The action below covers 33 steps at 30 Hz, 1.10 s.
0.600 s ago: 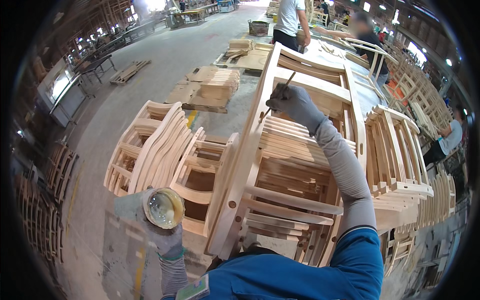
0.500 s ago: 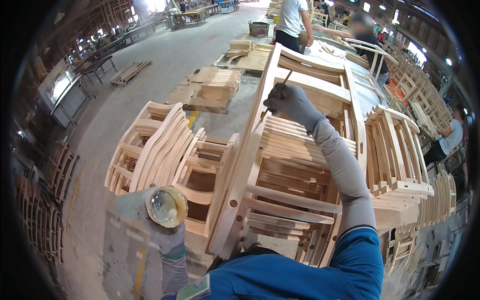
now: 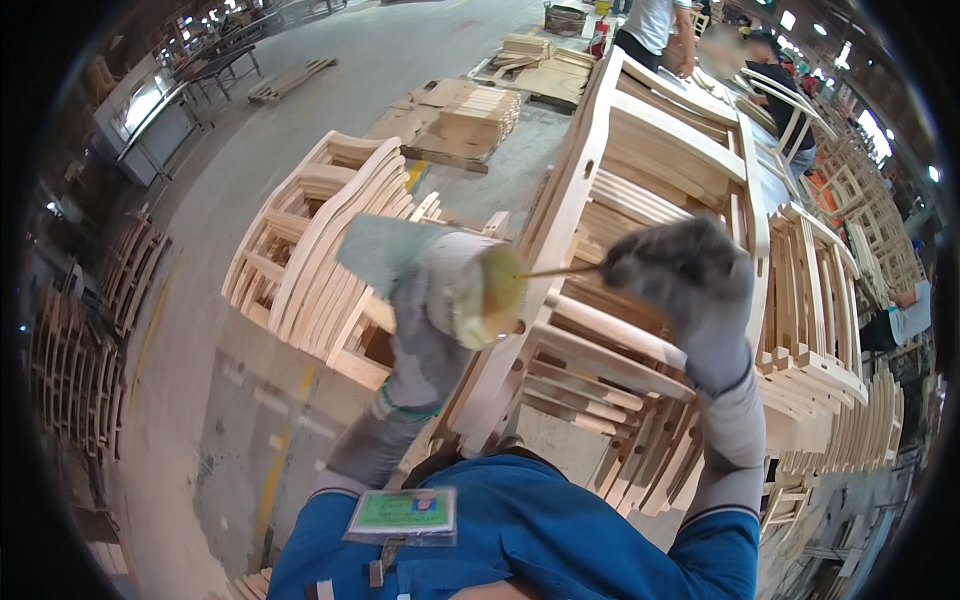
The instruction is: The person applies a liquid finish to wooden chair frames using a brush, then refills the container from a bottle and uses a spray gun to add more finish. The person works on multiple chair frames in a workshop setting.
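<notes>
Both gloved hands brought together since half second ago: right hand [image 3: 680, 275], then stretched out to chair frame [image 3: 640, 130], now drawn back toward chest. Thin stick [image 3: 555, 271] pinched in closed right fingers, tip dipped into small round tub [image 3: 487, 297]. Tub raised from low left, gripped in curled left hand [image 3: 430, 290]. Contents yellowish, probably glue; blurred. Reloading of stick judged under way. Frame bare pale wood, curved rails, smooth slats; similar frames stacked [image 3: 320, 245] at left.
</notes>
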Each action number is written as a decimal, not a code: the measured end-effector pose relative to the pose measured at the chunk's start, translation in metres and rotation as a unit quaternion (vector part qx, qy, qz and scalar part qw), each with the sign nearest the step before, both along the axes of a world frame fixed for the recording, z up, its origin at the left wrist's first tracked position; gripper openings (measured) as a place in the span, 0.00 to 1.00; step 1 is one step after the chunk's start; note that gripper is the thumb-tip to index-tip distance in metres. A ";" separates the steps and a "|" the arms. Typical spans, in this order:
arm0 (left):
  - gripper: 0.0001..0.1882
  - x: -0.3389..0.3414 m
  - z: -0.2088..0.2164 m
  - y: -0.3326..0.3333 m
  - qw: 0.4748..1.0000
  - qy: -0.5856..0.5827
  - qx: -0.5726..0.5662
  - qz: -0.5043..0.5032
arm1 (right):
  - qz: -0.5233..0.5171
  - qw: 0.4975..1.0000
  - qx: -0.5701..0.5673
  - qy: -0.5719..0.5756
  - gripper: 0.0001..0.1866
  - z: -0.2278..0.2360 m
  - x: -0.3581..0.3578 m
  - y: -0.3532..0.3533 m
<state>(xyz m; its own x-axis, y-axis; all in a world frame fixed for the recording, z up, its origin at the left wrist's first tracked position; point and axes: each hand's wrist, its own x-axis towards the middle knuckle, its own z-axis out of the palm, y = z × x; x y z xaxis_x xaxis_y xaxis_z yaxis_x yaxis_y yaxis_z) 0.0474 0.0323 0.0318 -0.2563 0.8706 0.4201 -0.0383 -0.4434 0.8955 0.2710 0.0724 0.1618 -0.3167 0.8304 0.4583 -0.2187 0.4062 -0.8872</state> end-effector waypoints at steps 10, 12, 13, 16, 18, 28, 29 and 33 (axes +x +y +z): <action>0.40 0.026 0.042 -0.011 0.861 -0.398 0.046 -0.313 | -0.094 0.994 0.056 0.023 0.10 -0.047 -0.019 -0.079; 0.41 0.028 0.045 -0.013 0.872 -0.379 0.054 -0.305 | -0.116 0.992 0.041 0.010 0.11 -0.056 -0.023 -0.090; 0.40 0.029 0.046 -0.011 0.874 -0.378 0.061 -0.298 | -0.110 0.991 0.078 -0.006 0.12 -0.063 -0.023 -0.096; 0.38 0.028 0.045 -0.009 0.887 -0.380 0.069 -0.253 | -0.060 0.990 0.125 -0.014 0.19 -0.078 -0.019 -0.117; 0.36 0.027 0.040 -0.009 0.900 -0.387 0.053 -0.195 | -0.015 0.988 0.145 0.042 0.24 -0.077 -0.016 -0.123; 0.33 0.034 0.036 -0.002 0.875 -0.420 -0.009 -0.239 | -0.174 0.977 0.046 0.116 0.11 -0.081 -0.030 -0.126; 0.33 0.036 0.037 0.001 0.897 -0.387 -0.007 -0.214 | -0.182 0.975 0.036 0.122 0.11 -0.079 -0.031 -0.125; 0.31 0.038 0.005 0.011 0.971 -0.187 0.084 -0.126 | -0.263 0.959 -0.032 0.102 0.07 -0.065 -0.018 -0.118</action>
<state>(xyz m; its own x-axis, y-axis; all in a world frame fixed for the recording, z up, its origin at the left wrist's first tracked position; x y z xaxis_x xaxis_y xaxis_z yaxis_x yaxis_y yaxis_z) 0.0858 0.0429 0.0365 -0.2061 0.8527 0.4801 -0.4731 -0.5163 0.7139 0.2531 -0.0456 0.0965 0.2449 0.8787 0.4098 -0.1706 0.4552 -0.8739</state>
